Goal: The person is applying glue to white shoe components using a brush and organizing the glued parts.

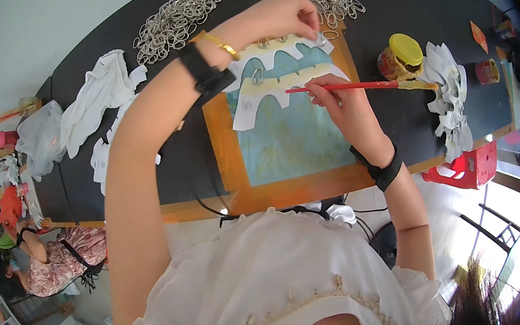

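Note:
My left hand [297,15] reaches across to the far edge of a blue-green work mat, fingers pinched. At its fingertips a small silvery metal ring [322,40] shows against the far white cut-out piece [270,56]. In my right hand [341,99] is a paintbrush [362,85] with a red handle, its yellowed bristles pointing right. Below that hand's fingers lies a nearer white cut-out piece [246,112], scalloped along one side and smeared with yellowish glue. A metal ring [257,76] sits on its left part.
Two heaps of oval metal rings [177,24] lie at the back. On the right stand a yellow-lidded jar [403,52] and a stack of white pieces [447,99]. White cloth [99,102] and a plastic bag [44,136] lie left. Another person [55,264] sits at far left.

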The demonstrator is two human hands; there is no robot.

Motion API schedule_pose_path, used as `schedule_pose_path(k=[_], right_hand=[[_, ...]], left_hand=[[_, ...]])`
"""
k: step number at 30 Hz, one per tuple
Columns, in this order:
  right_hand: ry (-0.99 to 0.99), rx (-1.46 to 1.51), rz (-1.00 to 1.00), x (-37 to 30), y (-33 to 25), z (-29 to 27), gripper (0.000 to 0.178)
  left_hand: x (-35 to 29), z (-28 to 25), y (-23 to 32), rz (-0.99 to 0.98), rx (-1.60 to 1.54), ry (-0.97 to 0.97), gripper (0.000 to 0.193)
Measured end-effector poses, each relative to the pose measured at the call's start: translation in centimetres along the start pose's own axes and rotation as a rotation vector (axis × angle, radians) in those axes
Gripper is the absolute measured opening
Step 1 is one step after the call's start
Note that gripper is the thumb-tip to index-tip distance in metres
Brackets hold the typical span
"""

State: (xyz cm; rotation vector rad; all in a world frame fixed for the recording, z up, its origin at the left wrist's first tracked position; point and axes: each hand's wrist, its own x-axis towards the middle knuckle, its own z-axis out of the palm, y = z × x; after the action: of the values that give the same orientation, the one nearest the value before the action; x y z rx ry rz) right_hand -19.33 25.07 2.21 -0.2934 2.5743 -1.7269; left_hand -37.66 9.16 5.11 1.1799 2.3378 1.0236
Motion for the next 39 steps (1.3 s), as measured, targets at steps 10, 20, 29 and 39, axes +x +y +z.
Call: schedule_pose_path(k=[10, 20, 29, 39], right_hand=[[-0.007, 0.021, 0.050, 0.2, 0.0, -0.1, 0.016], [-0.007, 0.022, 0.043, 0.2, 0.0, -0.2, 0.016], [0.000, 0.023, 0.031, 0.2, 0.0, -0.2, 0.016], [-0.011, 0.021, 0.029, 0.2, 0.0, -0.2, 0.016]], left_hand=[[-5.8, -1.0, 0.5, -0.393, -0.105, -0.258, 0.020], [-6.8, 0.5, -0.5, -0.406, -0.144, -0.244, 0.012], [-7.6, 1.7, -0.5, -0.491, -0.282, -0.173, 0.014], [-9.2, 3.0, -1.3, -0.083, 0.155, 0.000, 0.027]])
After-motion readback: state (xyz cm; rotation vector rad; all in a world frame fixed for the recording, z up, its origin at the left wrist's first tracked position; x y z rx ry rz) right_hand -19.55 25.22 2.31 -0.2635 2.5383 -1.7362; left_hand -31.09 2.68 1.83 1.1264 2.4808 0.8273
